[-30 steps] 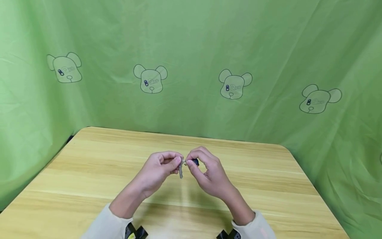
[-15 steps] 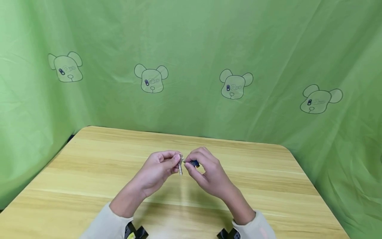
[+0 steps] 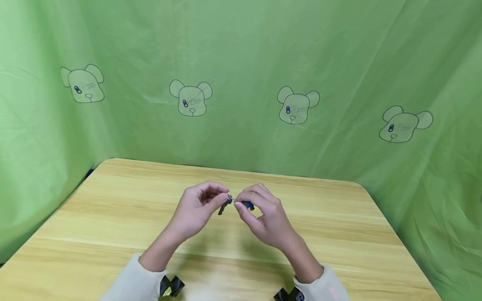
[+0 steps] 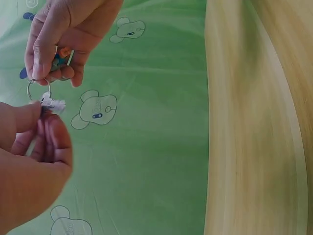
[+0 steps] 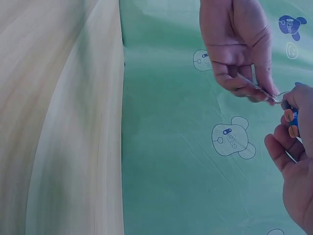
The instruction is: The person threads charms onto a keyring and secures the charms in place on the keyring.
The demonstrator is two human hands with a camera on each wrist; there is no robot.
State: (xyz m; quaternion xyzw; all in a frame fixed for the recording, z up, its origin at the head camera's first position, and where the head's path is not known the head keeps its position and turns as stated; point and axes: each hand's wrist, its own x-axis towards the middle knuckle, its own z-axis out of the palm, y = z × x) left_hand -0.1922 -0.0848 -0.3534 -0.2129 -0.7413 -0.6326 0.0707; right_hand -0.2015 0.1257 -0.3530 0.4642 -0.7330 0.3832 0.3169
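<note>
Both hands are raised over the table and meet at a metal key ring (image 4: 28, 90). My left hand (image 3: 193, 212) pinches a key (image 3: 224, 207) between thumb and fingers, its blade pointing down and left in the head view. In the left wrist view the silvery key (image 4: 55, 105) hangs from the ring. My right hand (image 3: 266, 214) pinches the opposite side of the ring with thumb and forefinger. Tucked against the right palm is a small blue charm (image 5: 294, 117) with orange parts, mostly covered by the fingers.
A wood-grain table (image 3: 113, 200) with rounded far corners lies under the hands. Behind it hangs a green curtain (image 3: 241, 54) printed with bear heads. Black wrist mounts (image 3: 289, 295) sit at both light sleeves.
The key has swung from pointing straight down to slanting left and looks darker. My left hand has turned slightly and its fingers have lifted. The right hand has barely moved, keeping its pinch.
</note>
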